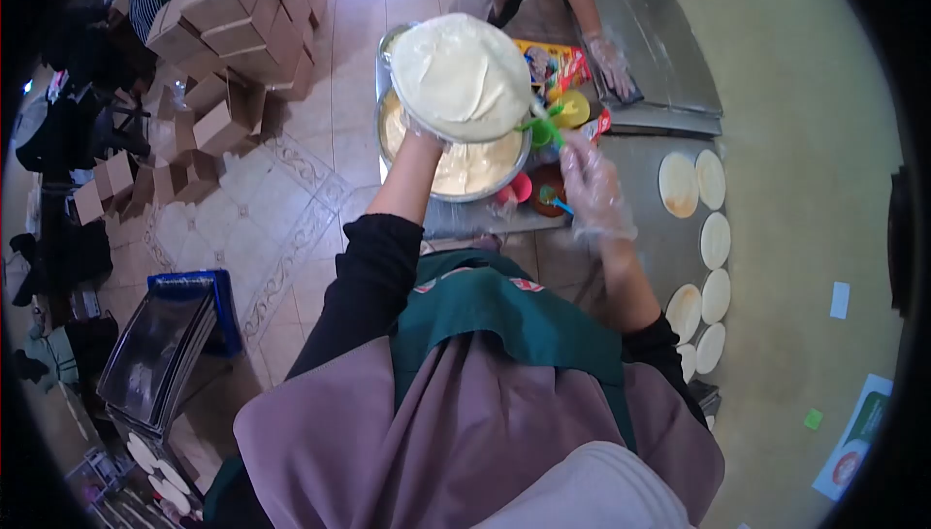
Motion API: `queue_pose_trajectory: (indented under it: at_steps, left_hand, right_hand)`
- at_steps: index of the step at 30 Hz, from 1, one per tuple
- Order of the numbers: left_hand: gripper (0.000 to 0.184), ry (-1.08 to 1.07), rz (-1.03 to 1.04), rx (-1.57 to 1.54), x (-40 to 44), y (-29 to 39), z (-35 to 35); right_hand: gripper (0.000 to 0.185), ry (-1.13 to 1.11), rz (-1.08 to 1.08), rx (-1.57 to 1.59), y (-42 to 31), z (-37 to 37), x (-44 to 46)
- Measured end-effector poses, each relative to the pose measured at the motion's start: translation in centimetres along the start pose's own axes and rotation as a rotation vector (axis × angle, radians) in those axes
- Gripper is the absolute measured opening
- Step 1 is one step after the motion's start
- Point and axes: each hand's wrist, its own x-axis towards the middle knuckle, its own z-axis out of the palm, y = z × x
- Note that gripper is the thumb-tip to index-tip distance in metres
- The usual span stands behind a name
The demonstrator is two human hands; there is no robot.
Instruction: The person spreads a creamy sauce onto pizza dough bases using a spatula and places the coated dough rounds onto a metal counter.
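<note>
Head view, cream-topped round: the pale disc (pixel 464 78) is at 12 o'clock, held up over the bowl; ridged white spread covers its face.
Left hand: yours (pixel 424 133), at 12 o'clock, holding that disc from below; mostly hidden under it, so you can't tell how the fingers are spread.
Right hand: yours (pixel 593 185), at 2 o'clock, in a clear plastic glove, fingers closed on the green-handled tool (pixel 551 129).
Tool tip: points toward the disc's right edge; can't tell if touching.
Bowl: big round metal one (pixel 529 146) at 12 o'clock, below the disc, pale cream (pixel 475 172) inside.
Cups: yellow (pixel 572 107) at 1 o'clock, pink (pixel 522 187) between 1 and 2 o'clock, just beside the bowl.
Sauce: orange-brown dish (pixel 546 199) at 2 o'clock, blue-handled utensil (pixel 562 206) in it.
Packets: yellow-and-red (pixel 558 64), 1 o'clock.
Bench: steel (pixel 648 228), with plain pale rounds (pixel 715 240) laid flat along your 3 o'clock side, some touching or nearly so.
Co-worker: gloved hand (pixel 611 68) at 1 o'clock, on a dark item (pixel 623 96).
Boxes: cardboard stack (pixel 238 20), between 10 and 11 o'clock.
Floor: tiled (pixel 354 54), 11 o'clock.
</note>
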Motion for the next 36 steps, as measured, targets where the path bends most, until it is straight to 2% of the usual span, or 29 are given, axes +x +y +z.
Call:
queue_pose_trajectory:
  at_steps: [4, 7, 12, 15, 16, 18, 19, 21, 25, 27, 32, 34, 36]
  left_hand:
    - [0.055, 0.044, 0.074, 0.030, -0.5, 0.2, 1.7]
    - [0.055, 0.046, 0.134, 0.060, -0.7, 0.3, 2.4]
    - [0.056, 0.055, 0.232, 0.115, -1.0, 0.6, 2.8]
    - [0.056, 0.061, 0.277, 0.151, -1.0, 0.8, 2.8]
    - [0.056, 0.061, 0.294, 0.162, -1.1, 0.9, 2.8]
    - [0.057, -0.015, 0.258, 0.114, -1.2, 1.8, 1.0]
    - [0.058, -0.090, 0.222, 0.068, -1.3, 2.0, 0.2]
    - [0.058, -0.094, 0.236, 0.062, -0.9, 2.0, -0.1]
    - [0.059, -0.116, 0.308, 0.039, 0.2, 2.2, -0.2]
    - [0.060, -0.126, 0.350, 0.025, 0.8, 2.3, -0.2]
    - [0.061, -0.165, 0.376, -0.006, 1.7, 1.3, 1.4]
    - [0.069, 0.044, 0.312, 0.077, -1.2, 1.3, 3.6]
    - [0.071, 0.016, 0.250, 0.102, -2.3, 1.8, 5.2]
  right_hand:
    - [0.021, 0.105, -0.083, -0.142, 2.7, 0.2, 1.4]
    - [0.024, 0.044, -0.134, -0.240, 4.2, 2.4, -0.5]
    - [0.024, -0.024, -0.300, -0.162, 2.4, 4.1, -4.4]
    - [0.027, -0.070, -0.315, -0.108, 0.7, 3.6, -4.4]
    - [0.027, -0.069, -0.312, -0.109, -0.1, 3.1, -4.1]
    - [0.020, -0.088, -0.013, -0.084, -1.0, 2.1, -2.9]
    - [0.020, -0.086, -0.012, -0.085, -0.2, 2.0, -2.1]
    - [0.021, 0.104, -0.195, -0.140, 2.4, 2.0, -0.1]
    - [0.025, 0.067, -0.162, -0.162, 4.0, 3.6, -1.2]
    - [0.028, 0.080, -0.257, -0.226, 3.4, 4.6, -2.9]
    - [0.024, 0.022, -0.323, -0.046, 2.1, 4.9, -4.4]
    - [0.023, 0.053, -0.232, -0.048, 0.7, 3.5, -3.6]
    - [0.020, 0.141, -0.130, -0.057, 1.3, 2.8, -2.6]
